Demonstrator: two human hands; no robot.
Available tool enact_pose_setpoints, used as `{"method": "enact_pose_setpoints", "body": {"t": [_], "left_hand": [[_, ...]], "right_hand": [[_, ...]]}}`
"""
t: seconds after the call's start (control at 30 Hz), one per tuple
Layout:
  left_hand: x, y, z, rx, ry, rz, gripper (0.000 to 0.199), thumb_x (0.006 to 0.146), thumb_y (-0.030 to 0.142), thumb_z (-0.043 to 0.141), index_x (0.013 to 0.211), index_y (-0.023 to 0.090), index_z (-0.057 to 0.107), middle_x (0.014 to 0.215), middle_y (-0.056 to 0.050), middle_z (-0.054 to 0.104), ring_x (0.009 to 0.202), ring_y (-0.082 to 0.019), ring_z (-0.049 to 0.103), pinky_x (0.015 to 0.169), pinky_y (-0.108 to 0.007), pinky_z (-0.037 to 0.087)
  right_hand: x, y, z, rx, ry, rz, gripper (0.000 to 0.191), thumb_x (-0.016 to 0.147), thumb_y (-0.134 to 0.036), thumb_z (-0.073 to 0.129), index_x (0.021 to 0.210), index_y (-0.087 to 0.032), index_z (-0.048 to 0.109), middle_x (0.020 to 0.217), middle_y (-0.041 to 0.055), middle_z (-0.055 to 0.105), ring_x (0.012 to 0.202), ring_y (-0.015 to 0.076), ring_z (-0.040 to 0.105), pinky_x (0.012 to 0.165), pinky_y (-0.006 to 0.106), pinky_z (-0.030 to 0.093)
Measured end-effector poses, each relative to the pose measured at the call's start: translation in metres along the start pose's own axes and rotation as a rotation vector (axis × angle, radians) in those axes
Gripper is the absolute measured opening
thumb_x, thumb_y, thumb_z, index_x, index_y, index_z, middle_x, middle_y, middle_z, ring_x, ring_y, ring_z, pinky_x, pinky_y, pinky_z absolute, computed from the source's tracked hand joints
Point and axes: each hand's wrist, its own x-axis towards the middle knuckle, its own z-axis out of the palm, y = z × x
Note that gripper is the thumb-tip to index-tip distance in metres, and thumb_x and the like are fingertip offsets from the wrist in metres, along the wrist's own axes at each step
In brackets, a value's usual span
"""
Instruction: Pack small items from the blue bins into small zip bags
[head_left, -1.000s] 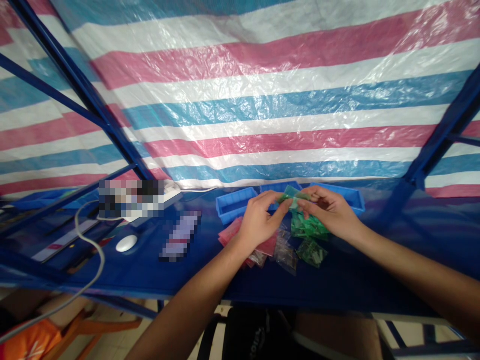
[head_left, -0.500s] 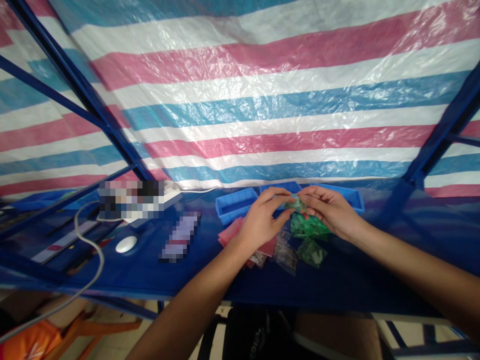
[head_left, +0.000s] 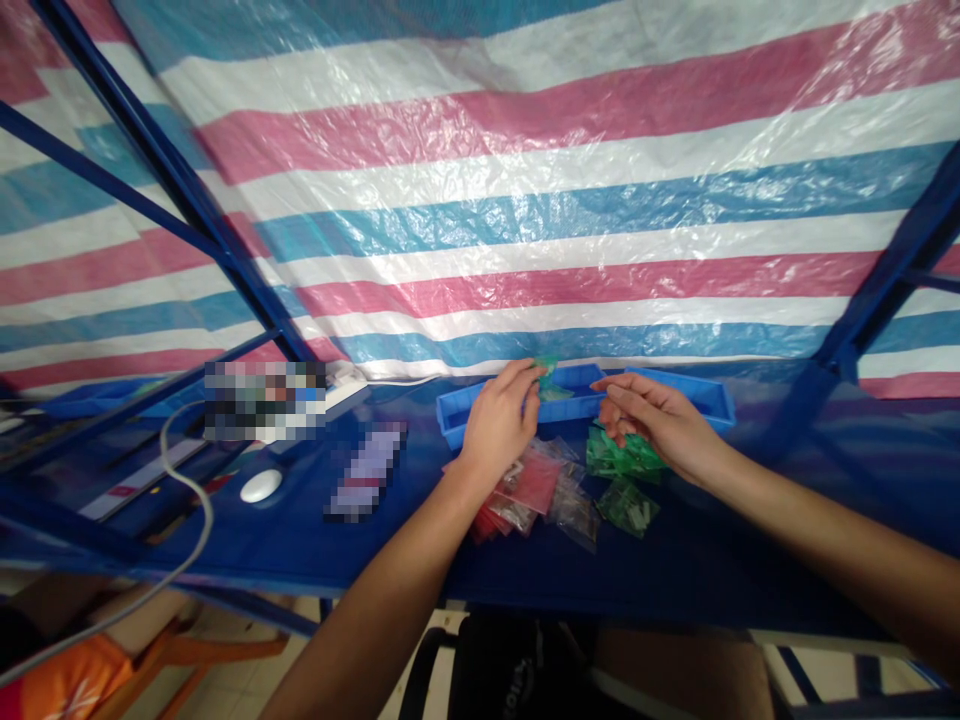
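A small green plastic bag (head_left: 553, 378) is pinched in the fingers of my left hand (head_left: 501, 425), over the edge where the left blue bin (head_left: 450, 425) meets the middle blue bin (head_left: 574, 405). My right hand (head_left: 652, 415) hovers in front of the right blue bin (head_left: 716, 400), its fingers loosely bent and apart, with nothing visible in them. Below it lies a pile of green bags (head_left: 619, 455), and nearer me one green bag (head_left: 630, 505) with small pale pieces inside. Red bags (head_left: 536, 480) and clear bags (head_left: 574, 510) lie beside my left wrist, partly hidden by it.
On the blue table (head_left: 420, 560), left of the bags, are a blurred-out flat purple object (head_left: 367, 470), a white computer mouse (head_left: 261, 486) and a pale cable (head_left: 204, 520). Blue frame posts (head_left: 862, 310) and a striped plastic sheet (head_left: 562, 200) stand behind. Someone's orange clothing (head_left: 67, 680) shows at lower left.
My hands have parted. The left one has moved left with the green bag, toward the bins; the right one has let go of it and stayed nearly in place.
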Motion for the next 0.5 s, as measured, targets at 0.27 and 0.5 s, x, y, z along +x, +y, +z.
{"method": "enact_pose_setpoints", "body": {"t": [0.27, 0.5], "left_hand": [[-0.009, -0.008, 0.017, 0.103, -0.360, 0.041, 0.059, 0.102, 0.048, 0.062, 0.154, 0.021, 0.056, 0.164, -0.017, 0.051, 0.153, -0.035, 0.048, 0.127, -0.058, 0.036], [-0.009, -0.010, 0.016, 0.096, -0.369, 0.058, 0.060, 0.102, 0.052, 0.061, 0.154, 0.022, 0.056, 0.157, -0.016, 0.059, 0.154, -0.034, 0.046, 0.128, -0.056, 0.035]], "right_hand": [[-0.001, 0.001, 0.002, -0.201, -0.030, -0.064, 0.035, 0.097, -0.058, 0.071, 0.107, -0.025, 0.073, 0.085, 0.0025, 0.073, 0.067, 0.0180, 0.065, 0.060, 0.031, 0.052], [-0.008, -0.004, 0.001, -0.904, -0.205, -0.459, 0.024, 0.105, -0.043, 0.063, 0.118, -0.025, 0.074, 0.105, 0.0095, 0.077, 0.096, 0.0282, 0.072, 0.085, 0.044, 0.058]]}}
